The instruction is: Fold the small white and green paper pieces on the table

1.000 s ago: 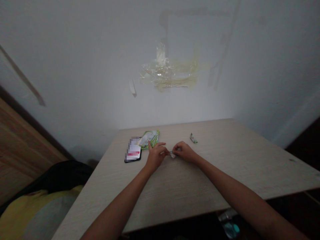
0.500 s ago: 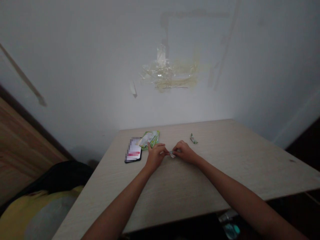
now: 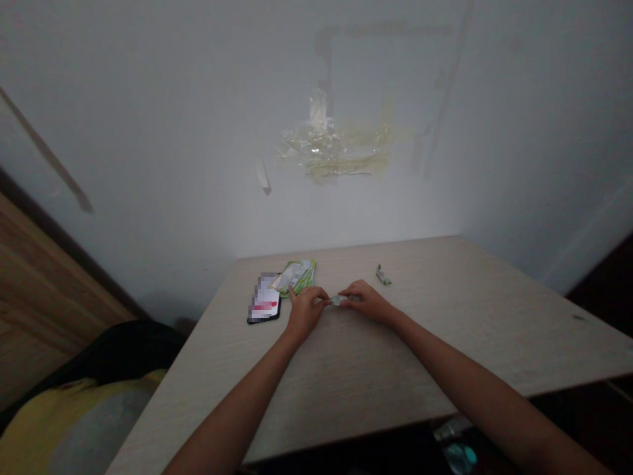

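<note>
Between my two hands, over the middle of the table, is a small pale green-and-white piece of wrapper (image 3: 337, 300). My left hand (image 3: 306, 309) pinches its left end, fingertips pressed together. From the other side my right hand (image 3: 366, 301) pinches the right end, the fingers partly covering it. Just beyond my left hand lies a flat green-and-white packet (image 3: 298, 276). A second small wrapper piece (image 3: 383, 275), folded narrow and green-and-white, rests on the table past my right hand.
A phone (image 3: 266, 307) with a lit screen lies left of my left hand, partly under the packet. The light wooden table (image 3: 445, 277) meets a wall (image 3: 198, 132) with old tape on it. Yellow and grey fabric (image 3: 84, 422) sits at the lower left.
The wrapper piece between my fingers now shows wider and flatter, and my fingertips are slightly farther apart. The packet, phone and other wrapper piece stay in place.
</note>
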`<state>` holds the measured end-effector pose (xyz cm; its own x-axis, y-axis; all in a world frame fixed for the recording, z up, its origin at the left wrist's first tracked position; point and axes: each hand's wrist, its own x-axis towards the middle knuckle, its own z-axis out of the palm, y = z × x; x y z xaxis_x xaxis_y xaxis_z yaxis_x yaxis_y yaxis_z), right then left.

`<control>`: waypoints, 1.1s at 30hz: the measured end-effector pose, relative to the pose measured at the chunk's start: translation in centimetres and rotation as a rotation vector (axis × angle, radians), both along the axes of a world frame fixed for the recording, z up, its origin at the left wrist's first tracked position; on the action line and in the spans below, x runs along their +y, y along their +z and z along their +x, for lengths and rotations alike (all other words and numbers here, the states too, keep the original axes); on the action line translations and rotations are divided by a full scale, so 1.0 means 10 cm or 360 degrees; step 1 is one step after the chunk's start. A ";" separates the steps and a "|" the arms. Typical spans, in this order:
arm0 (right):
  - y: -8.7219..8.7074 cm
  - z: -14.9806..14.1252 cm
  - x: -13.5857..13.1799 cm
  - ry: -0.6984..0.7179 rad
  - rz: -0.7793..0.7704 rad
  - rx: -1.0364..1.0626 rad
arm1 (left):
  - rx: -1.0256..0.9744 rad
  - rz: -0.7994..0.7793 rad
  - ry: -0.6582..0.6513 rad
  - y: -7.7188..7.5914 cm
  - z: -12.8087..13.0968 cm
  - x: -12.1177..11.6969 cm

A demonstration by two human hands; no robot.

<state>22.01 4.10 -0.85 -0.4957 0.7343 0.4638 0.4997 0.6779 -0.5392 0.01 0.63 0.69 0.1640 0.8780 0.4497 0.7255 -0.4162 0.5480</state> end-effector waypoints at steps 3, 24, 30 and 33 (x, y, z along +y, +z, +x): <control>-0.01 0.03 0.01 -0.0004 0.0048 -0.0022 | -0.0025 -0.0021 0.0044 0.00 -0.01 0.01; -0.09 0.02 0.08 -0.0132 -0.0020 0.0025 | 0.0101 -0.0042 0.0051 -0.03 0.02 0.04; -0.10 -0.01 0.07 -0.0247 -0.0073 0.0008 | 0.0122 -0.0045 0.0113 -0.01 0.04 0.04; -0.11 -0.04 0.07 -0.0311 -0.0076 -0.0003 | 0.0124 -0.0058 0.0136 0.00 0.06 0.04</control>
